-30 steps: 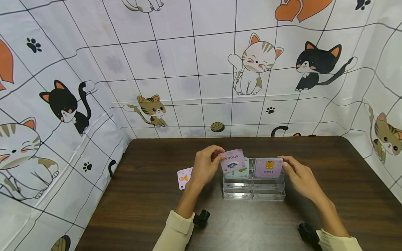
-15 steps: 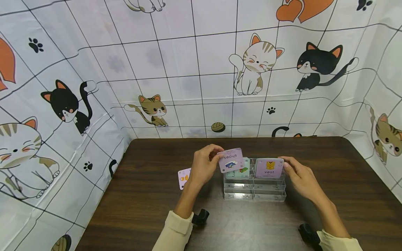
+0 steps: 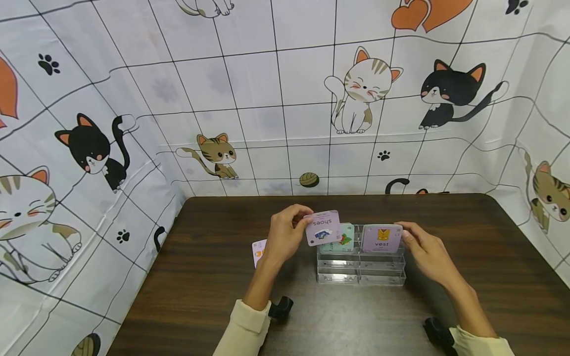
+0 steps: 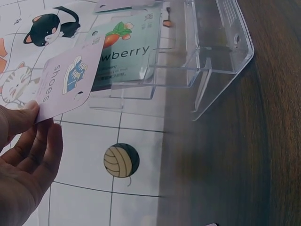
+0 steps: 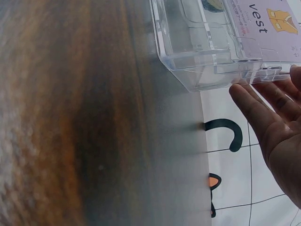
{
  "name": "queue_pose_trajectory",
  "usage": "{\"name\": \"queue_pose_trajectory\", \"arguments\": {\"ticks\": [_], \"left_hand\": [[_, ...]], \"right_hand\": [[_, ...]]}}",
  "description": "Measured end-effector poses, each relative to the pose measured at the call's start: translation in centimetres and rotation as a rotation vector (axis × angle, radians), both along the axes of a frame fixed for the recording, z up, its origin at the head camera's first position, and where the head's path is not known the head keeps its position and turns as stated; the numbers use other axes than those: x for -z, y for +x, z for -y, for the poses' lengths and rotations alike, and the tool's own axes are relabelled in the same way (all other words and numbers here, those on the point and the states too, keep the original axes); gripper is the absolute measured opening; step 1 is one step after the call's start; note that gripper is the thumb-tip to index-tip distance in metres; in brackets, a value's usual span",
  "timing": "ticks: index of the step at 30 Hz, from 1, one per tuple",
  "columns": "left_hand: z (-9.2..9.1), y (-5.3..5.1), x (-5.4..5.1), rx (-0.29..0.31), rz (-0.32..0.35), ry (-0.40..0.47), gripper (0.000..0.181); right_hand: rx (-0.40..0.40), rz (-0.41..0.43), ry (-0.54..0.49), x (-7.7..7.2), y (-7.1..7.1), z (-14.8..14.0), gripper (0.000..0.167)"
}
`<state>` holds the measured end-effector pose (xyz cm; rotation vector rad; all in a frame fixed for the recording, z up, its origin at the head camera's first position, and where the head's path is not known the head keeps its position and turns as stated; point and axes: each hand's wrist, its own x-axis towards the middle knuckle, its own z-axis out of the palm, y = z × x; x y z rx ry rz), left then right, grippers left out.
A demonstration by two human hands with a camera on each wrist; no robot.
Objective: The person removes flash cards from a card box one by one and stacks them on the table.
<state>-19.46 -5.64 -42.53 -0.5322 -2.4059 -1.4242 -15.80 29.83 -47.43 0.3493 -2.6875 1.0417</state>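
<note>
My left hand [image 3: 286, 232] pinches a lilac flashcard [image 3: 322, 227], upside down to the head camera and printed "shoes", between thumb and fingers. It overlaps the front of a green strawberry card [image 4: 129, 52], which stands at the top left of a clear tiered card rack [image 3: 338, 277]. On the top right stands a lilac "vest" card [image 3: 381, 239]. Beside that card my right hand [image 3: 425, 249] has its fingers extended against the rack's right side; in the right wrist view [image 5: 282, 127] the hand's fingertips are partly hidden at the rack's edge.
Another lilac card [image 3: 258, 252] lies on the dark wooden table [image 3: 200, 277], partly covered by the left hand and wrist. A white cat-print cloth [image 3: 249, 89] hangs behind the table and along its sides. Black wrist cameras [image 3: 281, 308] sit at both cuffs.
My left hand has drifted slightly left with the shoes card, so more of the strawberry card shows. The lilac card on the table is more covered. My right hand has hardly moved.
</note>
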Motion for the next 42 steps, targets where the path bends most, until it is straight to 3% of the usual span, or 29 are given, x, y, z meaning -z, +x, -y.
{"name": "queue_pose_trajectory", "arguments": {"ticks": [42], "left_hand": [[1.1,0.4,0.2,-0.024,0.015,-0.03,0.011]], "right_hand": [[0.014,-0.004,0.014,0.0,0.0,0.0,0.032]]}}
